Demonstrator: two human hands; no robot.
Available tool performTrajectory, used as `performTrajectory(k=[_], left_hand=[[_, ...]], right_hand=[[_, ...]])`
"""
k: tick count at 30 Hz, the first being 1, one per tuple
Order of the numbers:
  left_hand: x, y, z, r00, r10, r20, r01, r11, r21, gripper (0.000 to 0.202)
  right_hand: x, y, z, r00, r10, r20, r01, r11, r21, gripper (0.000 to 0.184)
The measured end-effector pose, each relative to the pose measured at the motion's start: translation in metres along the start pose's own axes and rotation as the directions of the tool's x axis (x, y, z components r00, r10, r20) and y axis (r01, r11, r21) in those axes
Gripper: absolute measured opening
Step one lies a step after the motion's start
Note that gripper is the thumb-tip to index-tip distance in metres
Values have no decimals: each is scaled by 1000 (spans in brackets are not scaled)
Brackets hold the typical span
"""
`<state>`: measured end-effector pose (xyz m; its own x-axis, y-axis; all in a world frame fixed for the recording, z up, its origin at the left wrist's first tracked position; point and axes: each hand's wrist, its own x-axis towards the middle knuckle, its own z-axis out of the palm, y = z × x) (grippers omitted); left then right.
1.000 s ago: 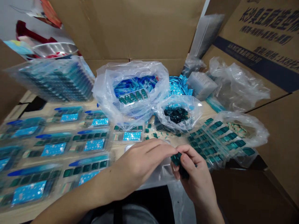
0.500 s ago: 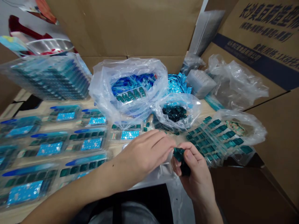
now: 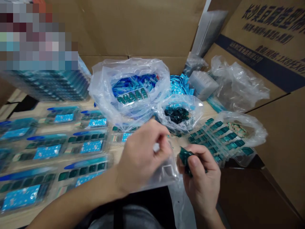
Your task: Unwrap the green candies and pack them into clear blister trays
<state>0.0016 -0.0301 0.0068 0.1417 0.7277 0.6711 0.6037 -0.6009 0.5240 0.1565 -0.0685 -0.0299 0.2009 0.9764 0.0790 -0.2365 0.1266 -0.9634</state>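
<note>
My right hand point(image 3: 200, 175) is closed around several glossy dark green pieces point(image 3: 186, 157), which stick out past the thumb. Left of it, my left hand point(image 3: 143, 156) is curled and blurred, thumb and fingers close together; what they hold, if anything, I cannot make out. Below and behind the left hand lies a clear plastic tray point(image 3: 166, 170), partly covered by it. A small clear bag point(image 3: 178, 114) of similar dark green pieces stands just beyond the hands. To the right lie clear trays point(image 3: 219, 135) with rows of green pieces.
Filled clear packs point(image 3: 88, 143) with blue sticks and blue sachets spread over the left. A large plastic bag point(image 3: 102, 82) holds blue sticks. Stacked packs point(image 3: 54, 84) stand at the back left, blue sachets point(image 3: 181, 84) behind the small bag. Cardboard point(image 3: 143, 28) walls the back.
My left hand has moved left, away from the right hand, and its fingers have curled. My right hand keeps hold of the green pieces, which have shifted in its fingers.
</note>
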Motion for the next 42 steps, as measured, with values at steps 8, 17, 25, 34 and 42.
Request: performTrajectory(k=[8, 17, 25, 34, 42], left_hand=[[22, -86, 28, 759, -62, 648, 14, 997, 79, 19], [21, -109, 60, 628, -90, 773, -14, 992, 127, 27], [11, -93, 21, 688, -119, 716, 21, 989, 144, 23], [-2, -38, -6, 884, 107, 455, -18, 980, -196, 31], [-10, -16, 3, 876, 140, 462, -10, 962, -273, 22]], right_hand=[[26, -3, -35, 953, -54, 297, 204, 841, -501, 5], [35, 28, -33, 799, -42, 600, 478, 650, -591, 16], [35, 22, -30, 843, 75, 533, 347, 681, -645, 24], [32, 6, -8, 910, 326, 254, -363, 925, 112, 44], [20, 2, 2, 940, 228, 252, -235, 972, -4, 39]])
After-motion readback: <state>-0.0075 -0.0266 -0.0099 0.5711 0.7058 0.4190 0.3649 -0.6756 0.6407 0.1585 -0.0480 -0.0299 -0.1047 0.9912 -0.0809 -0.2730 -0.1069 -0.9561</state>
